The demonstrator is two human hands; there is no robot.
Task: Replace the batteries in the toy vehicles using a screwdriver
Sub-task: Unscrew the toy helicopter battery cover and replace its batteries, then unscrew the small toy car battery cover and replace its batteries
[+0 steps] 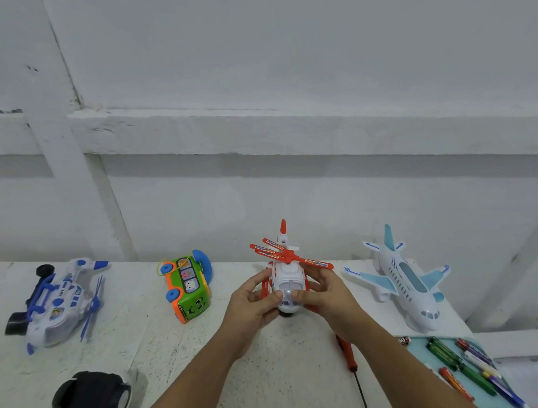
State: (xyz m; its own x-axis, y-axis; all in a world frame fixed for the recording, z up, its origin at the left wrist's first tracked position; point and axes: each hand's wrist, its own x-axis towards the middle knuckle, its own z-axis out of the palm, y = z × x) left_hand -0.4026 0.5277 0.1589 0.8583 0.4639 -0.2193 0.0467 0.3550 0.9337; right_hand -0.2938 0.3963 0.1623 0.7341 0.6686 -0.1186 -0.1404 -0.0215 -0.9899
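A red and white toy helicopter [286, 275] stands upright on the white table, nose toward me. My left hand [253, 301] grips its left side and my right hand [326, 291] grips its right side, both thumbs on the nose. A red-handled screwdriver [348, 355] lies on the table under my right forearm, partly hidden by it. Several batteries [467, 368] lie on a light blue tray [422, 354] at the lower right.
A blue and white toy helicopter [58, 301] lies on its side at the far left. A green and orange toy bus [187, 287] lies tipped over. A white and blue toy airplane [405, 280] stands at the right. A black toy car [90, 407] is at the lower left.
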